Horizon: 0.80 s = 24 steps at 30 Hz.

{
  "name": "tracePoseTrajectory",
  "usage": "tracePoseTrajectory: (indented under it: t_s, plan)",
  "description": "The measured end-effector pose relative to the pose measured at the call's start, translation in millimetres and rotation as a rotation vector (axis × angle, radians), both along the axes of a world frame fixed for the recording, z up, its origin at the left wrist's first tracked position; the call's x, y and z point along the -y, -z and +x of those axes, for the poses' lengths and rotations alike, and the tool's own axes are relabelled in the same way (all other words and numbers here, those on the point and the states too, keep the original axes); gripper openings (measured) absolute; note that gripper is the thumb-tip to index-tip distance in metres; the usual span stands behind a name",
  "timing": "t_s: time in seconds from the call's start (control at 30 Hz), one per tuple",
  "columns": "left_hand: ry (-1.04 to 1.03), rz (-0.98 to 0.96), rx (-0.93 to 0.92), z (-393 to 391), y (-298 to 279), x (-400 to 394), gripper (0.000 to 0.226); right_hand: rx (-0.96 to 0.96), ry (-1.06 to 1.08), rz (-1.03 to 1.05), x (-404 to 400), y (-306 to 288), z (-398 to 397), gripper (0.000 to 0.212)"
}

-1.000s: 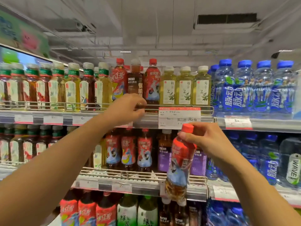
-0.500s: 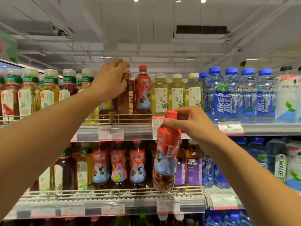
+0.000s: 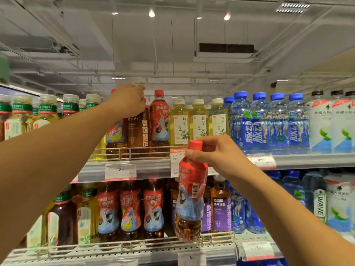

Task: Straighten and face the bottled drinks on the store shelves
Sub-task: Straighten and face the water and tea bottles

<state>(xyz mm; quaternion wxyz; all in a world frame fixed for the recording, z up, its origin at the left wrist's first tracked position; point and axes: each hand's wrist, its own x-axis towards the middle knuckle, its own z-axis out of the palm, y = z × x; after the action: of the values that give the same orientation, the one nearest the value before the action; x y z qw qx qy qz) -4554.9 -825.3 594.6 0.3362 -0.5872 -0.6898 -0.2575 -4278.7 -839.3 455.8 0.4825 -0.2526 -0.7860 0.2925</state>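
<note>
Top shelf (image 3: 153, 167), mid-facing: left hand (image 3: 127, 100) curls round the dark tea bottle (image 3: 137, 129) there, while right hand (image 3: 215, 152) pinches a red-capped tea bottle (image 3: 191, 196) by its neck, hanging off-shelf. Next, probably clear a slot.

two hands (image 3: 127, 101), three price tags (image 3: 120, 171).

Shelf rail (image 3: 134, 150) — bottles (image 3: 197, 121) seemingly gapless

I see a clear plastic bottle (image 3: 191, 196) with a glossy film label, a white wire shelf rail (image 3: 134, 150), and paper price tags (image 3: 120, 171).
</note>
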Motion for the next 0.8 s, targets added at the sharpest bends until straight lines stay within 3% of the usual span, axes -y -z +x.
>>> tracePoseTrajectory:
  t_s: [0.3,0.53,0.63,0.8]
  plan:
    - [0.079,0.056,0.065,6,-6,3,0.042,-0.008,-0.034,-0.026,5,5,19,0.01]
    - [0.335,0.144,0.478,12,3,25,0.058,-0.018,-0.027,-0.033,9,4,25,0.014]
    - [0.445,0.121,0.608,10,11,38,0.042,-0.015,-0.028,-0.028,11,5,24,0.016]
    - [0.567,0.135,0.742,7,32,52,0.049,-0.007,-0.043,-0.021,20,2,16,0.019]
